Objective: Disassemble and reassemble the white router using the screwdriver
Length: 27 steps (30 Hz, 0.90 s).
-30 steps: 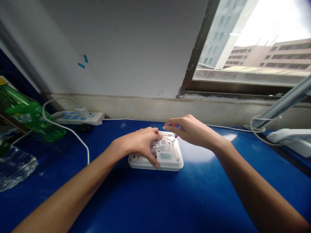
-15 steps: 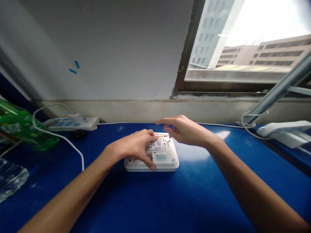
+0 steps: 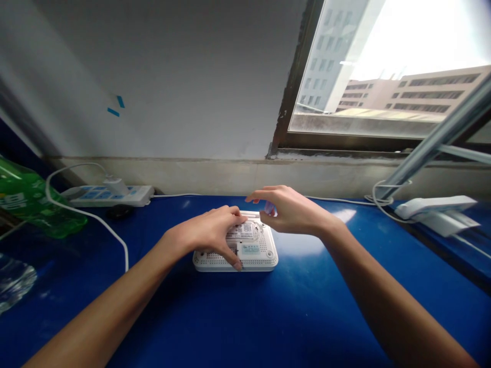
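Observation:
A white router-like box [image 3: 251,250] lies on the blue table, its vented face with printed labels turned up. My left hand [image 3: 210,230] spans its left part, thumb at the near edge and fingers on top, gripping it. Over the far right corner, my right hand [image 3: 295,210] has its thumb and fingers closed around a small screwdriver with a clear purple handle [image 3: 270,208]. The index finger stretches out to the left. My thumb hides the screwdriver's shaft and tip, so I cannot tell whether it touches the box.
On the left are a green bottle [image 3: 38,204], a clear plastic item [image 3: 15,281], a power strip [image 3: 84,197] with a plugged-in white cable [image 3: 103,222], and a small black object [image 3: 119,211]. White adapters [image 3: 437,209] and a metal bar [image 3: 418,148] stand at right.
My right thumb has shifted down around the screwdriver, whose red shaft showed before and is now hidden. My left hand keeps its hold. The whole view has drifted slightly.

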### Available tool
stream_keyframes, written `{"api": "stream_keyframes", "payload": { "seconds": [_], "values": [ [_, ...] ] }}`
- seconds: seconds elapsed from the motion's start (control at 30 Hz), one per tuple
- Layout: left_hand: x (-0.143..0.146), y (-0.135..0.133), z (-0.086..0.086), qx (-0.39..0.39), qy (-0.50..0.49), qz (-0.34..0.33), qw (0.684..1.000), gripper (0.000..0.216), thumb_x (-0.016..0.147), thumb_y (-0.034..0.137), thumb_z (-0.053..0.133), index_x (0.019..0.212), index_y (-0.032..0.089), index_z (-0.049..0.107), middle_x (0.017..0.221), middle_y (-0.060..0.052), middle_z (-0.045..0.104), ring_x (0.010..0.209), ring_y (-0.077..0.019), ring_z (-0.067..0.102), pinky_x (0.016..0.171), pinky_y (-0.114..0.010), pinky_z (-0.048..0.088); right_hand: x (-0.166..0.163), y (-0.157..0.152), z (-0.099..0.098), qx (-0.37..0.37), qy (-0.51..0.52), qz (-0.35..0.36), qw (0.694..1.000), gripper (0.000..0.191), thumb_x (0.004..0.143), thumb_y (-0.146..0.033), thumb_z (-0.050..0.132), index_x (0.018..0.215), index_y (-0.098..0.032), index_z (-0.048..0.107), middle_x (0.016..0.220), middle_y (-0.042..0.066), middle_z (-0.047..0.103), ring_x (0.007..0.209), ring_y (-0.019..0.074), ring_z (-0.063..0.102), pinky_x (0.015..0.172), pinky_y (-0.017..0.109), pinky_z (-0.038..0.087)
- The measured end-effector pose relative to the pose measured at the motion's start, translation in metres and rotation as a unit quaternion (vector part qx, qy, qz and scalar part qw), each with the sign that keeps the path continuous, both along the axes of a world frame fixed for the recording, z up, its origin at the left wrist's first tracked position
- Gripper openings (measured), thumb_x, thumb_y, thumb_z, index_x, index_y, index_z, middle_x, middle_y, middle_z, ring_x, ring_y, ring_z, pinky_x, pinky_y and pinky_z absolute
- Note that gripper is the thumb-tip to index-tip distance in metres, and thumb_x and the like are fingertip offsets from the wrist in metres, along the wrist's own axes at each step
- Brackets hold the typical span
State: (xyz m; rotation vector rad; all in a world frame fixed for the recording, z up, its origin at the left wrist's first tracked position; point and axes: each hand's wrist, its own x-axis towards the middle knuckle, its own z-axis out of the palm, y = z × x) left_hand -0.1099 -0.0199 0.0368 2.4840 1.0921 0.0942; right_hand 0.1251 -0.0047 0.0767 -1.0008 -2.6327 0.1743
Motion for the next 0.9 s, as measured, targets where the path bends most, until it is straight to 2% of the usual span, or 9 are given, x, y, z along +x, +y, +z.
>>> {"api": "stream_keyframes", "payload": {
  "seconds": [0.07,0.13,0.27,0.4,0.47,0.6,0.7,0.83,0.9],
  "values": [
    [0.0003,-0.0007,0.0013,-0.003,-0.001,0.001,1.0,0.086,0.059,0.065,0.089,0.131,0.028,0.062,0.129,-0.006,0.058,0.118,-0.0309,0.055,0.096,-0.034,0.043,-0.0007,0.0001,0.0001,-0.009,-0.008,-0.019,1.0,0.022,0.095,-0.03,0.061,0.103,-0.021,0.079,0.094,0.007,0.079,0.077,0.0179,0.069,0.07,0.028,0.048],
    [0.0005,-0.0015,0.0027,-0.006,-0.005,0.003,1.0,0.086,0.06,0.066,0.088,0.133,0.029,0.062,0.13,-0.005,0.057,0.119,-0.031,0.054,0.097,-0.034,0.043,-0.0013,0.0016,-0.0006,-0.03,-0.009,-0.022,0.999,0.028,0.1,-0.031,0.056,0.093,-0.021,0.08,0.084,0.006,0.078,0.07,0.0158,0.068,0.064,0.026,0.046],
    [-0.0001,-0.0017,0.004,-0.008,-0.004,0.0,1.0,0.087,0.06,0.07,0.085,0.133,0.028,0.062,0.13,-0.005,0.057,0.117,-0.0301,0.055,0.095,-0.034,0.044,0.0019,0.005,-0.0014,-0.036,0.005,-0.009,0.999,0.031,0.098,-0.019,0.054,0.119,-0.022,0.076,0.099,0.006,0.08,0.077,0.0161,0.071,0.065,0.025,0.048],
    [-0.0014,-0.0007,0.0027,-0.003,-0.003,-0.001,1.0,0.087,0.06,0.073,0.084,0.131,0.027,0.063,0.13,-0.006,0.057,0.118,-0.0305,0.055,0.094,-0.033,0.045,0.0063,0.0036,0.0011,-0.033,0.001,0.029,0.999,0.055,0.086,-0.009,0.058,0.138,-0.025,0.065,0.121,0.006,0.077,0.097,0.0192,0.072,0.078,0.027,0.052],
    [-0.0017,-0.0005,0.0021,-0.005,-0.006,-0.002,1.0,0.087,0.06,0.074,0.083,0.132,0.028,0.063,0.13,-0.006,0.056,0.119,-0.0306,0.054,0.094,-0.033,0.045,0.006,0.0026,0.0019,-0.036,-0.004,0.028,0.999,0.056,0.085,-0.015,0.063,0.14,-0.026,0.063,0.122,0.007,0.076,0.099,0.0208,0.072,0.079,0.028,0.053],
    [-0.0007,-0.0018,0.0035,-0.01,-0.01,0.0,1.0,0.087,0.06,0.07,0.086,0.132,0.028,0.063,0.128,-0.006,0.057,0.118,-0.0301,0.053,0.094,-0.033,0.045,0.002,0.0038,-0.0004,-0.043,-0.008,-0.022,0.999,0.033,0.098,-0.037,0.058,0.124,-0.024,0.073,0.103,0.007,0.08,0.082,0.0199,0.073,0.068,0.029,0.051],
    [0.0004,-0.0033,0.0057,-0.012,-0.011,0.0,1.0,0.085,0.062,0.067,0.087,0.134,0.03,0.062,0.126,-0.004,0.057,0.117,-0.0291,0.054,0.094,-0.033,0.045,0.0012,0.0043,-0.0021,-0.061,0.002,-0.026,0.998,0.035,0.102,-0.03,0.05,0.131,-0.023,0.069,0.103,0.008,0.079,0.076,0.0172,0.071,0.065,0.027,0.049],
    [0.0006,-0.0041,0.0065,-0.012,-0.002,0.01,1.0,0.087,0.06,0.069,0.086,0.133,0.029,0.062,0.129,-0.005,0.056,0.119,-0.0303,0.053,0.096,-0.034,0.044,0.0026,0.0007,-0.0005,-0.032,0.007,0.001,0.999,0.06,0.087,-0.01,0.057,0.145,-0.026,0.056,0.119,0.008,0.074,0.09,0.018,0.069,0.073,0.027,0.05],
    [0.0007,-0.004,0.0065,-0.013,0.004,0.014,1.0,0.089,0.059,0.07,0.086,0.133,0.028,0.062,0.131,-0.006,0.055,0.12,-0.0314,0.052,0.097,-0.035,0.044,0.0019,-0.0005,0.0002,-0.016,0.004,0.003,1.0,0.058,0.085,-0.014,0.062,0.142,-0.026,0.058,0.122,0.008,0.072,0.091,0.0187,0.068,0.075,0.028,0.05]
  ]
}}
